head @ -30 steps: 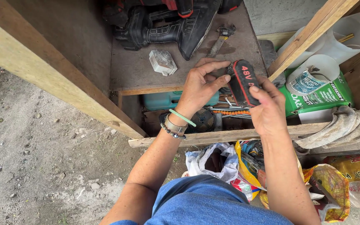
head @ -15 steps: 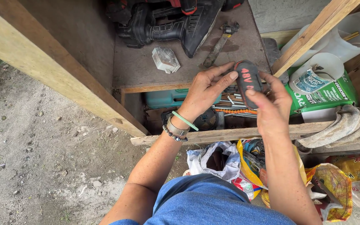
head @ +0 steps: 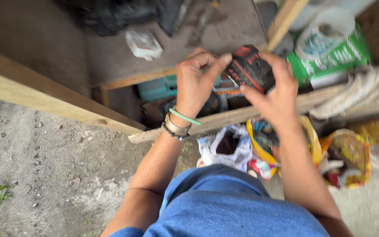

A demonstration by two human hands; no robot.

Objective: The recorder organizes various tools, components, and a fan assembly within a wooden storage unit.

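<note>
Holding a battery pack steady between both hands

Gripping the black and red battery pack point(head: 250, 69) well means keeping both hands on it at once, as the head view shows. The pack sits in the upper middle of the frame, in the air just in front of the edge of a brown shelf point(head: 224, 35), touching nothing but the hands. The right hand point(head: 273, 94) cradles it from below and from the right, fingers curled around its body and the thumb pressed to its near face. The left hand point(head: 196, 81) meets it from the left, index finger and thumb stretched out to pinch its top corner. Both hands are closed on the pack; neither is slack.

My judgement is that the grasp is safest with the right palm bearing the weight and the left fingertips only guiding, since a pinch alone could let a blocky thing like this twist. The frame is blurred, so finer details of the pack's casing cannot be read.

Just under the hands a wooden rail point(head: 242, 115) crosses the frame, with a teal case point(head: 156, 87) and dark tools tucked behind it. On the shelf at upper left lies a small pale block point(head: 143, 44). To the upper right stands a green box point(head: 334, 59) with a white tub above it. A grey rag point(head: 365, 94) hangs on the rail at right, and plastic bags point(head: 259, 145) crowd the ground below.
</note>
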